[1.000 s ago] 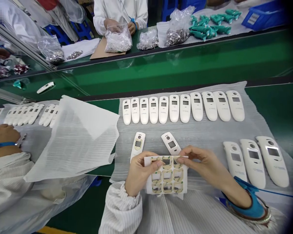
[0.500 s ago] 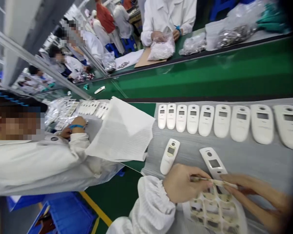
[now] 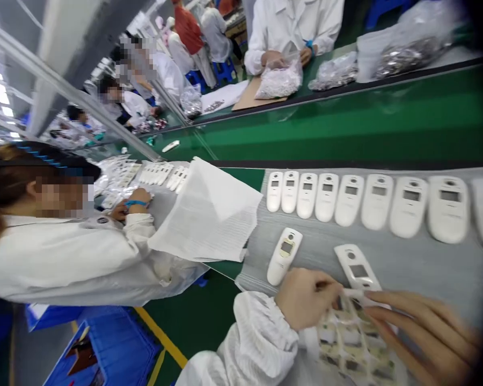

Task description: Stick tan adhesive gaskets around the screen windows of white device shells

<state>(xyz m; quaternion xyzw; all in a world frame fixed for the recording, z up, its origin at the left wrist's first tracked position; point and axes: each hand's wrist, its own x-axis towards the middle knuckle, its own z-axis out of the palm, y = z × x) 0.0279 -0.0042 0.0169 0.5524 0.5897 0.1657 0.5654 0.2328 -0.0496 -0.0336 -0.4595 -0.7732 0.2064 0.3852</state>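
My left hand (image 3: 308,297) is closed, pinching the top edge of a white sticker sheet (image 3: 352,343) printed with several yellowish frames. My right hand (image 3: 422,332) lies over the sheet's right side with its fingers stretched along the sheet; it is blurred. Just beyond my hands two white plastic device shells lie on grey foam: one with a yellowish window frame (image 3: 284,255), one with a dark window (image 3: 357,268). A row of several white shells (image 3: 366,199) lies farther back on the foam mat (image 3: 418,262).
A co-worker in a white coat (image 3: 64,257) sits close on my left beside a loose white foam sheet (image 3: 209,212). A green conveyor belt (image 3: 346,126) runs behind the shells. Across it another person handles a bag of small parts (image 3: 279,80). Blue crates (image 3: 104,354) stand on the floor.
The view swung left and tilted, bringing the co-worker and the far line into sight. My hands stayed on the sticker sheet, now at the lower right of the picture.
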